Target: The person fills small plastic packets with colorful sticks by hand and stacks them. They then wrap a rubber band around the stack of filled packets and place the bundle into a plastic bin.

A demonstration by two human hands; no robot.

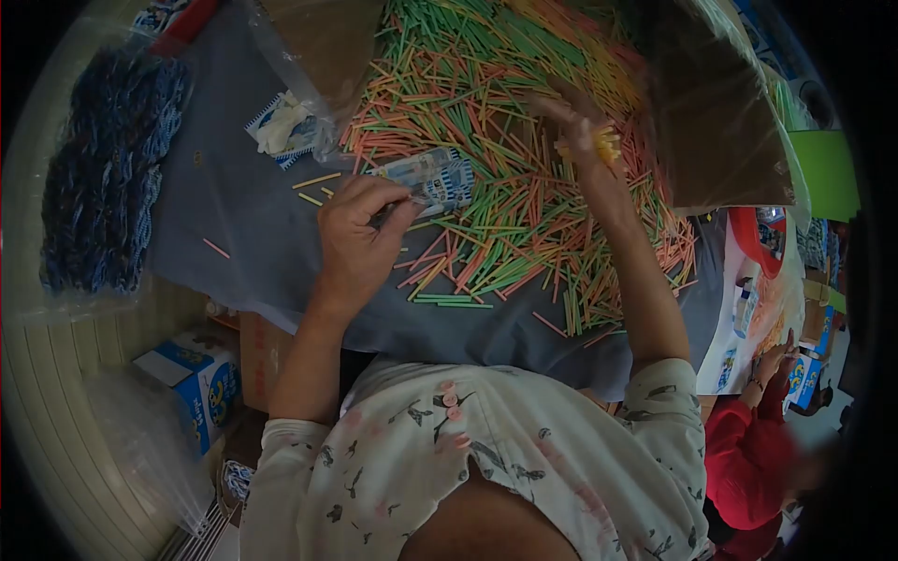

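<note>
My left hand (363, 220) is closed, thumb and fingertips pinched at the near end of a clear plastic packet (449, 182) with blue-and-white print. The packet lies flat against the left edge of a large heap of thin coloured sticks (524, 215), green, pink, orange and yellow. Over the right part of the heap is my right hand (585, 136), blurred by motion. A small bunch of yellow sticks (606, 145) shows at its palm side, held in the hand. A few loose sticks (316, 180) lie just beyond my left hand on the grey cloth.
Printed wrappers (283, 126) lie at the upper left. A clear bag of dark blue packets (112, 168) sits at far left. Plastic-covered brown cardboard (716, 122) borders the heap. A blue carton (192, 383) stands below left. Another person in red (748, 458) works at right.
</note>
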